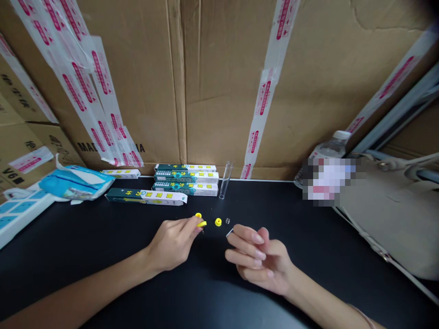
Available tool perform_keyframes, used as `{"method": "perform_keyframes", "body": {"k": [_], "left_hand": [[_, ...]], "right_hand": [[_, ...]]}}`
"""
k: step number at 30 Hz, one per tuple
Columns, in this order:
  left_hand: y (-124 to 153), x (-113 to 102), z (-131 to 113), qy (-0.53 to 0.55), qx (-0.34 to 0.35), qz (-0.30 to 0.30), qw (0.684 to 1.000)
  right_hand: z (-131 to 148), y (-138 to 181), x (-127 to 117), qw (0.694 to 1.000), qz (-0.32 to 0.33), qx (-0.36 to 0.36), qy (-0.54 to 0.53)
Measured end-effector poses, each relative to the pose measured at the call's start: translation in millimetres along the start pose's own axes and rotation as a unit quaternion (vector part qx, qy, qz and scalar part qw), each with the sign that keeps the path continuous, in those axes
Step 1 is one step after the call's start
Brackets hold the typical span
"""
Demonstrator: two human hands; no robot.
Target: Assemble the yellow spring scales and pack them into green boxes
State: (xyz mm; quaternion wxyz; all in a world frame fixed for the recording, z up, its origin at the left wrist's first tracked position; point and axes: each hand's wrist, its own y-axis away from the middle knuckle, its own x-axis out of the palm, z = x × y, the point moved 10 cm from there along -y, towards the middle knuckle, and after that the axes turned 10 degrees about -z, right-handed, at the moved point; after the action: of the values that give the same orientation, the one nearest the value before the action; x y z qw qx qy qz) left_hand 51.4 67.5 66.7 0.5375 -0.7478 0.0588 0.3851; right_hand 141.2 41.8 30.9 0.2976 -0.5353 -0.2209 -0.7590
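Note:
My left hand (174, 242) rests on the black table (103, 246) with its fingertips pinched on a small yellow piece (201, 224). Just beyond it lies a yellow cap (198, 215), and a second yellow cap (218, 222) sits to the right with a tiny clear bit (227, 221) beside it. My right hand (259, 260) hovers palm-up with curled fingers, and a thin silvery pin (229, 232) sticks out from its fingertips. A clear glass tube (225, 180) lies further back.
Several green-and-white slim boxes (187, 180) lie stacked by the cardboard wall (212, 82), one more box (146, 196) in front. A blue-white plastic wrapper (73, 183) and a power strip (18, 214) lie at left. A water bottle (329, 148) and a beige bag (394, 214) stand at right.

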Motion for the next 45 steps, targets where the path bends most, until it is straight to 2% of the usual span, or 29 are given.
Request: {"method": "perform_keyframes", "body": {"k": [5,7,8,9,10,11,13,14,15,17,21,29,31,35,37,41,45], "left_hand": [[0,1,0,0.01,0.001,0.0,1.0],[0,1,0,0.016,0.001,0.001,1.0],[0,1,0,0.019,0.0,0.002,1.0],[0,1,0,0.023,-0.001,0.003,1.0],[0,1,0,0.029,0.0,0.004,1.0],[0,1,-1,0.036,0.001,0.006,0.999],[1,1,-2,0.054,0.005,0.013,0.998],[1,2,-3,0.064,0.007,0.016,0.998],[1,2,-3,0.074,0.009,0.019,0.997],[2,2,-5,0.092,0.015,0.023,0.995],[2,3,-6,0.111,0.017,0.033,0.993],[0,6,6,0.116,-0.041,0.04,0.992],[1,7,9,0.115,-0.049,0.036,0.991],[2,6,12,0.106,-0.054,0.03,0.992],[2,6,10,0.101,-0.045,0.031,0.993],[1,6,0,0.093,-0.001,0.041,0.995],[1,9,-8,0.075,0.036,0.054,0.995]], "right_hand": [[7,-6,-12,0.994,-0.091,-0.026,0.055],[13,-8,-19,0.981,-0.136,-0.059,0.121],[19,-8,-23,0.966,-0.167,-0.09,0.177],[27,-7,-27,0.937,-0.201,-0.13,0.255],[35,-4,-28,0.891,-0.232,-0.175,0.348],[43,0,-26,0.829,-0.252,-0.217,0.449],[46,5,-14,0.692,-0.251,-0.276,0.618],[42,5,-10,0.642,-0.236,-0.287,0.671],[37,4,-8,0.612,-0.218,-0.287,0.704],[25,1,-9,0.593,-0.189,-0.271,0.734],[13,-4,-15,0.588,-0.173,-0.25,0.75],[23,1,-9,0.601,-0.206,-0.267,0.725],[29,3,-11,0.629,-0.228,-0.266,0.694],[35,-1,-26,0.761,-0.258,-0.235,0.547],[37,-4,-30,0.808,-0.256,-0.225,0.481],[45,-3,-37,0.845,-0.266,-0.223,0.407],[49,-2,-39,0.853,-0.274,-0.228,0.382]]}}
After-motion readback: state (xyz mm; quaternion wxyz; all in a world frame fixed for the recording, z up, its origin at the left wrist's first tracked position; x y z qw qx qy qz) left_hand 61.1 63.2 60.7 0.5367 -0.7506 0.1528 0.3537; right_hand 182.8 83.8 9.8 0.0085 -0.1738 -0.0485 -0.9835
